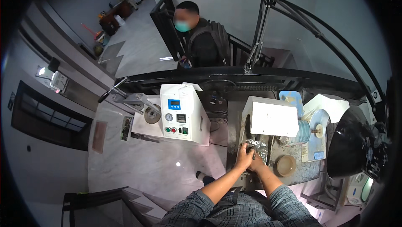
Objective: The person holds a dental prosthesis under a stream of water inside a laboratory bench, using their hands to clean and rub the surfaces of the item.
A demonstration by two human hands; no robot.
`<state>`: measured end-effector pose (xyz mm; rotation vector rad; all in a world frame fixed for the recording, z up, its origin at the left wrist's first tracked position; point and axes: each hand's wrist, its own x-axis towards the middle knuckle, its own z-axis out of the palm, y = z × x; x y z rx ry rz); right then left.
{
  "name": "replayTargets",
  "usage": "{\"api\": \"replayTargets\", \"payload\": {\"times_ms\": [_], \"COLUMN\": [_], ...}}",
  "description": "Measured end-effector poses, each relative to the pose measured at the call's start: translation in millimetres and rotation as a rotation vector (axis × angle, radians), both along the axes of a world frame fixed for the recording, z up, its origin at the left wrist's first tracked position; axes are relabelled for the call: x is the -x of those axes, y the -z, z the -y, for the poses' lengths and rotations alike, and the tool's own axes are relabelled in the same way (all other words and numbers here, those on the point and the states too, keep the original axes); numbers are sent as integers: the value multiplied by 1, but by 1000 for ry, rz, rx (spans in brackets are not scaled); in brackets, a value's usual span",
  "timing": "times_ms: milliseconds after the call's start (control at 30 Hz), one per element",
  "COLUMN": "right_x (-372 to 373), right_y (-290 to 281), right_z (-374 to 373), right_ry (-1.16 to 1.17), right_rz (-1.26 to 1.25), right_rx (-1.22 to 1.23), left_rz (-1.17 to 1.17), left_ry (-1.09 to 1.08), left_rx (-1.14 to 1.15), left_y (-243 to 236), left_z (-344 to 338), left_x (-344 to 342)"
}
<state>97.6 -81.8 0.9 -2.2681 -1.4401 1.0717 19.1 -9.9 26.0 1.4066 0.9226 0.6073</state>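
My left hand (244, 156) and my right hand (256, 163) meet at the near side of a white machine housing (274, 117). Their fingers are closed together around something small and dark, too hidden to name. Just beyond the fingers lies a shiny, crinkled or wet patch (260, 145) under the housing's front edge. To the right of my right hand, a round tan bowl (285, 165) sits on the stained worktop (307, 172). Several bluish discs stand stacked on a shaft (305, 131) at the housing's right side.
A white control box (184, 114) with gauges and buttons stands left, beside a lever press (144, 107). A black lamp (349, 149) hangs close on the right. Behind a black rail (167, 74), a person (205, 38) wears a mask and backpack. A blue tray (291, 101) leans behind the housing.
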Motion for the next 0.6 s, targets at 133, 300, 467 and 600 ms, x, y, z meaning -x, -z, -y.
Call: {"api": "replayTargets", "payload": {"times_ms": [133,300,467,600], "right_x": [6,24,19,-20], "right_y": [28,-15,-24,11], "right_z": [32,39,37,27], "right_ry": [-122,-7,-15,125], "right_rz": [139,145,210,278], "right_rx": [9,-224,-32,-17], "left_rz": [-88,-140,-168,-83], "left_ry": [69,70,73,42], "left_rx": [47,57,84,96], "left_y": [-45,-57,-47,-60], "left_z": [5,9,9,5], "left_x": [-4,6,11,-4]}}
